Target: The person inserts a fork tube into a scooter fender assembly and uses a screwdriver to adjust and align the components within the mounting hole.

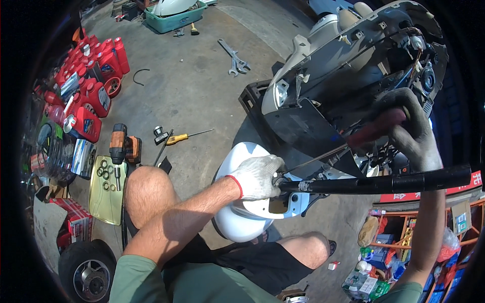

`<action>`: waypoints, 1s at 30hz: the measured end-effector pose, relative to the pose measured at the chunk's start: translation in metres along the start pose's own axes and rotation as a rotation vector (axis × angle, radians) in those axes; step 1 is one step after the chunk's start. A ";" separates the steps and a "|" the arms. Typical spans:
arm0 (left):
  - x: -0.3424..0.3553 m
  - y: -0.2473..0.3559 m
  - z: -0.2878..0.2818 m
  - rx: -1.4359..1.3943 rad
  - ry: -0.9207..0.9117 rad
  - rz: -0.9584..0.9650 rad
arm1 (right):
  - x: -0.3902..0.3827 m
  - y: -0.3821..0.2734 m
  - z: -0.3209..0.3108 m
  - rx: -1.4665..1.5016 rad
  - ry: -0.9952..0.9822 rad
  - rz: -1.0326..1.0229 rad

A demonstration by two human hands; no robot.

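- My white knit-gloved left hand (256, 174): fingertips hidden; I cannot tell what they pinch.
- My grey-gloved right hand (415, 134) clasps a red-handled, metal-shafted tool (373, 131), tip indistinct near my left.

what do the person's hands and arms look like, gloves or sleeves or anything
The left hand wears a white knit glove with a red cuff edge. The right hand wears a greyish glove, darker over the fingers. Both forearms are bare below short green sleeves.
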State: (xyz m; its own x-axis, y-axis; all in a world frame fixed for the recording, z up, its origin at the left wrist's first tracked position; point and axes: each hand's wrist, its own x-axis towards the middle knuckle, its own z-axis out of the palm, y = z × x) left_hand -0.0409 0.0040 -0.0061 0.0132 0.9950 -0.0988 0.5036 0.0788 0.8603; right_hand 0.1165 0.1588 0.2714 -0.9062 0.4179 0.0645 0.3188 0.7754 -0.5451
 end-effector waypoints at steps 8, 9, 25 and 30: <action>0.002 -0.006 0.007 -0.039 0.042 0.002 | 0.002 0.014 -0.006 0.226 -0.116 -0.073; 0.001 -0.007 0.007 -0.037 0.043 -0.003 | 0.002 0.016 -0.006 0.230 -0.117 -0.075; 0.007 -0.010 0.008 -0.028 -0.037 -0.027 | 0.005 -0.011 0.015 0.369 -0.084 0.016; 0.008 -0.005 0.005 -0.031 -0.045 -0.003 | 0.006 0.008 0.008 0.151 -0.088 -0.125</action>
State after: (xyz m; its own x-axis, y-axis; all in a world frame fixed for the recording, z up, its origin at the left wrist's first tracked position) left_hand -0.0385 0.0109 -0.0137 0.0509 0.9910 -0.1236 0.4765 0.0847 0.8751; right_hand 0.1113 0.1635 0.2606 -0.9589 0.2750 0.0702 0.1630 0.7359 -0.6572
